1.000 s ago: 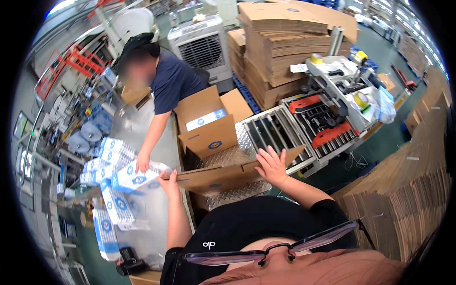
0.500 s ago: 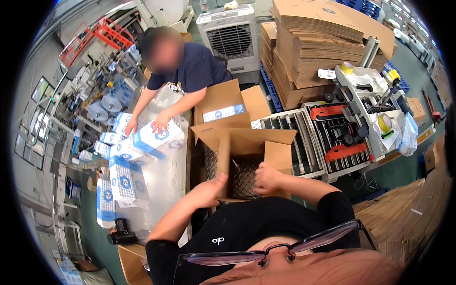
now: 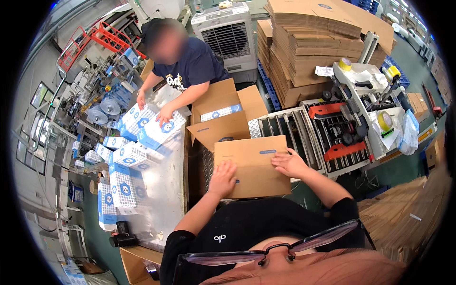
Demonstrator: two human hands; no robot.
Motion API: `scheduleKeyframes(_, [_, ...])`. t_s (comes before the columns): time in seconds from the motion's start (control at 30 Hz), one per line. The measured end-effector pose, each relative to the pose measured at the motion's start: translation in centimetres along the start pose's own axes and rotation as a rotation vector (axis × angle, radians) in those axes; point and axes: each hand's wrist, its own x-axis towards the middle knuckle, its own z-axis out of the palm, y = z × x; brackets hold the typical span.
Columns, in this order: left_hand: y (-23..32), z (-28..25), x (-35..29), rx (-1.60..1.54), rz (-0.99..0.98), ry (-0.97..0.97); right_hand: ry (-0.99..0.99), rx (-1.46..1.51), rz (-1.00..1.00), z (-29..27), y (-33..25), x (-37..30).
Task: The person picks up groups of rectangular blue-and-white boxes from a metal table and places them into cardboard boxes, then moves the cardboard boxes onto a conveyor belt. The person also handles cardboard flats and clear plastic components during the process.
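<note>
Right in front of the person's chest sits a brown cardboard box (image 3: pixel 254 154), its plain flat side facing up. The left hand (image 3: pixel 223 178) lies on the left part of that side, fingers spread and gripping nothing. The right hand (image 3: pixel 289 163) is likewise unclenched, laid flat along the right edge, touching the cardboard. Just beyond the box stands an open carton (image 3: pixel 204 135) with a blue-and-white pack (image 3: pixel 221 113) inside. Over to the left, across the metal table (image 3: pixel 166 190), a co-worker (image 3: pixel 197 66) has both hands on blue-and-white packages (image 3: pixel 161 130).
</note>
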Motion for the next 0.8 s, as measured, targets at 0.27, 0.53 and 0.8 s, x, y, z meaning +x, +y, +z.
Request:
scheduleKeyframes(0.27, [-19.5,-3.6,-4.0,-1.417,-0.707,0.079,-0.122,0.693,1.217,25.5,5.1,-4.6])
scheduleKeyframes(0.53, [-8.1,-1.7,-3.2,-2.046,-0.583,0.278,0.310,1.685,0.781,-1.4,3.5,-2.4])
scheduleKeyframes(0.8, [-13.6,0.6,-8.0,-1.583,-0.996,0.211,-0.807,0.531,0.055,2.2,-11.7,12.9])
